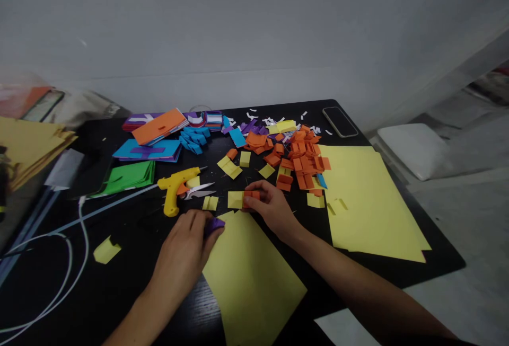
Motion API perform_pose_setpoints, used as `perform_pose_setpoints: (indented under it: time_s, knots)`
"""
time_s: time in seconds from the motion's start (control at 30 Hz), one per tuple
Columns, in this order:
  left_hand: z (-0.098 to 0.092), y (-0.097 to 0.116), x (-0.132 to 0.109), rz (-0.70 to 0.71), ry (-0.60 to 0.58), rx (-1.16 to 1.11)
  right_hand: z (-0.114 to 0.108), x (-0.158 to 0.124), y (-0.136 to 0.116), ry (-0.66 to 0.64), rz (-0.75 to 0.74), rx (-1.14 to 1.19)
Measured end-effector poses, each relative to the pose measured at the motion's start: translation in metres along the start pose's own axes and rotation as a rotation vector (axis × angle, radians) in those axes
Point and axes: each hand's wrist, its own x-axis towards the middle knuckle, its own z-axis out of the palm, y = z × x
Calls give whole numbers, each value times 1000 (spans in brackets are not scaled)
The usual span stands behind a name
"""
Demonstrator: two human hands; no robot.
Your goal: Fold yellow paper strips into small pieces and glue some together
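My left hand [189, 242] is closed around a folded purple paper piece [213, 225], above the left edge of a yellow paper sheet [254, 277]. Farther right, my right hand [274, 208] pinches a folded orange paper piece [251, 198] that lies against a creased yellow paper piece [235, 200]. Just beyond my left hand are a yellow glue gun [175, 188] and a pair of scissors [201, 190]. Another small yellow folded piece [210, 203] lies between the two hands. My fingers hide part of the orange and purple pieces.
A heap of folded orange pieces [305, 158] and white paper scraps spreads along the back. Yellow sheets [369, 203] lie at right, with a phone [340, 122] behind. Stacked blue paper [147, 150], green paper [131, 177] and a white cable [84, 240] are at left.
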Motion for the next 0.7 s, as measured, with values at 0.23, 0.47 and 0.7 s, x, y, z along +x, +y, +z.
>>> perform_pose_setpoints:
  time_s: [0.23,0.47,0.7]
  knots:
    - [-1,-3,2,-90,-9,-214,0,1,1,-9,-3,5]
    - [-18,-6,8,-116,-195,-503,0,0,1,3,-4,31]
    - [-28,-1,12,-342,-105,-1029,3,-5,3,-37,27,40]
